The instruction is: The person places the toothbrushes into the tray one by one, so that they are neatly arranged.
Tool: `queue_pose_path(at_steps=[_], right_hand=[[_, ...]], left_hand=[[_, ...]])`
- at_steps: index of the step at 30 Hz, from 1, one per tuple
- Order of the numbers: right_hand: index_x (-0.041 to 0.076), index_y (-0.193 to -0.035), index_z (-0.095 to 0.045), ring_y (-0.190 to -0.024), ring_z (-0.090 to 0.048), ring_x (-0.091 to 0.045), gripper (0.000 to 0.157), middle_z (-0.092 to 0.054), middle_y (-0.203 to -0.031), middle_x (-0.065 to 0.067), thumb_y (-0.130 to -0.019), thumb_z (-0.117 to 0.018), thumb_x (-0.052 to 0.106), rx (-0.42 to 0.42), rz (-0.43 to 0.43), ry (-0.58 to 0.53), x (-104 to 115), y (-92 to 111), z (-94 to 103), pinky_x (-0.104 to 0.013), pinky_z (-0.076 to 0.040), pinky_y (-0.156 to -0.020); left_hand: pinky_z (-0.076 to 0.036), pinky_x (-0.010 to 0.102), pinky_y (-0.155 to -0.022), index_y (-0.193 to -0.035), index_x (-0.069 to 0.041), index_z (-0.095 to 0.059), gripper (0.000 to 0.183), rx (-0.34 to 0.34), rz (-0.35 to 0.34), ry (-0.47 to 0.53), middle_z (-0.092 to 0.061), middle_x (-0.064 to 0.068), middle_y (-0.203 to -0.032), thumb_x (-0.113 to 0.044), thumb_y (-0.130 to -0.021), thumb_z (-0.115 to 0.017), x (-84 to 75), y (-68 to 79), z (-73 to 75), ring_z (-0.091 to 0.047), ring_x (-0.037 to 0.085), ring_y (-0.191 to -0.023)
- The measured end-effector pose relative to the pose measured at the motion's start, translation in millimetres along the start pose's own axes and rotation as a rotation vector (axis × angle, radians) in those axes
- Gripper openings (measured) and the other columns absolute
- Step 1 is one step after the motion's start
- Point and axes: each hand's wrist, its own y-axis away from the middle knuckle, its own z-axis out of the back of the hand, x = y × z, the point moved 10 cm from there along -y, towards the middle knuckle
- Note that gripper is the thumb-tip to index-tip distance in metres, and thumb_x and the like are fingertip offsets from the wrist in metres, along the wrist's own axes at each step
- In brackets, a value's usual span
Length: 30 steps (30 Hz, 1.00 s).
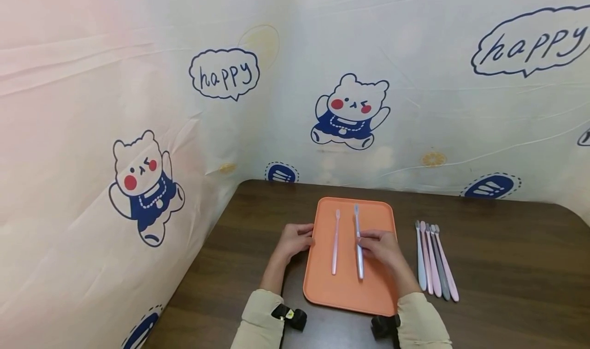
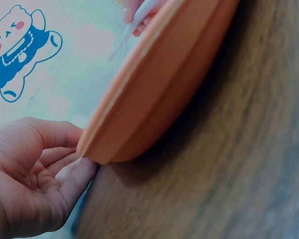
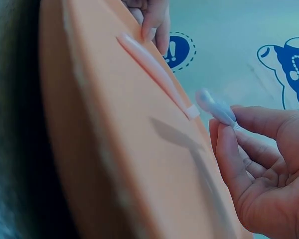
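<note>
An orange tray (image 1: 322,287) lies on the table. My left hand (image 1: 293,244) pinches its left rim, which the left wrist view shows between the fingers and thumb (image 2: 79,177). My right hand (image 1: 381,245) holds a pale blue toothbrush (image 1: 360,267) between thumb and fingertips, its bristle end pointing away from me. In the right wrist view this toothbrush (image 3: 214,107) hangs above the tray, apart from it, and casts a shadow. To its left, a pink toothbrush (image 1: 335,244) lies on the tray, roughly parallel, head toward the far side.
Right of the tray, several toothbrushes (image 1: 433,262) in blue, pink and dark grey lie side by side on the dark wooden table (image 1: 507,267). A light curtain (image 1: 286,108) printed with bears hangs behind the table and along its left side.
</note>
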Motion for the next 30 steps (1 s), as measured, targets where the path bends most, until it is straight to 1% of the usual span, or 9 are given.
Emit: queue_pose_path(at_steps=[4, 11, 15, 21, 27, 30], right_hand=[[-0.015, -0.121, -0.065, -0.077, -0.068, -0.006, 0.037, -0.075, -0.096, -0.009, -0.092, -0.069, 0.007, -0.013, -0.009, 0.013, -2.8, -2.7, -2.9, -0.019, -0.059, -0.066], [-0.014, -0.12, -0.066, -0.077, -0.069, -0.007, 0.035, -0.077, -0.099, -0.015, -0.092, -0.069, 0.007, 0.005, -0.02, 0.04, -3.2, -5.8, -11.7, -0.02, -0.06, -0.067], [-0.014, -0.12, -0.067, -0.075, -0.068, -0.007, 0.035, -0.077, -0.098, -0.016, -0.092, -0.069, 0.007, -0.003, -0.038, 0.047, -3.6, -7.8, -14.8, -0.021, -0.06, -0.066], [-0.014, -0.12, -0.067, -0.071, -0.067, -0.005, 0.034, -0.076, -0.093, -0.013, -0.091, -0.069, 0.004, -0.019, -0.056, 0.042, -5.5, -12.8, -17.9, -0.018, -0.058, -0.063], [-0.011, -0.118, -0.069, -0.064, -0.064, -0.005, 0.033, -0.074, -0.093, -0.015, -0.091, -0.072, 0.009, -0.032, -0.079, 0.075, -5.7, -16.1, -23.9, -0.018, -0.057, -0.06], [-0.01, -0.116, -0.07, -0.062, -0.063, -0.004, 0.032, -0.074, -0.09, -0.014, -0.091, -0.072, 0.009, -0.038, -0.086, 0.089, -5.8, -17.3, -26.9, -0.018, -0.057, -0.059]], left_hand=[[-0.063, 0.038, -0.086, -0.134, 0.004, -0.064, 0.053, -0.006, 0.0, 0.005, -0.065, 0.025, -0.135, 0.008, -0.08, -0.067, 0.1, 0.1, 0.6, -0.064, 0.032, -0.126], [-0.063, 0.036, -0.083, -0.133, 0.004, -0.064, 0.054, -0.011, -0.003, 0.008, -0.065, 0.025, -0.134, 0.009, -0.079, -0.066, 0.6, 0.6, 1.3, -0.065, 0.031, -0.125], [-0.063, 0.036, -0.083, -0.133, 0.004, -0.064, 0.054, -0.013, -0.004, 0.011, -0.065, 0.025, -0.134, 0.009, -0.079, -0.066, 1.0, 0.2, 1.1, -0.065, 0.031, -0.125], [-0.063, 0.036, -0.084, -0.133, 0.005, -0.064, 0.054, -0.006, -0.005, 0.016, -0.065, 0.025, -0.135, 0.009, -0.08, -0.066, -0.2, 0.7, 0.0, -0.064, 0.032, -0.126], [-0.063, 0.036, -0.083, -0.133, 0.005, -0.064, 0.053, -0.011, -0.006, 0.012, -0.065, 0.025, -0.134, 0.009, -0.08, -0.066, -1.4, 2.8, 0.9, -0.066, 0.032, -0.124], [-0.063, 0.036, -0.083, -0.133, 0.004, -0.065, 0.053, -0.012, -0.002, 0.009, -0.066, 0.025, -0.134, 0.008, -0.08, -0.066, -1.5, 3.4, 0.7, -0.067, 0.031, -0.123]])
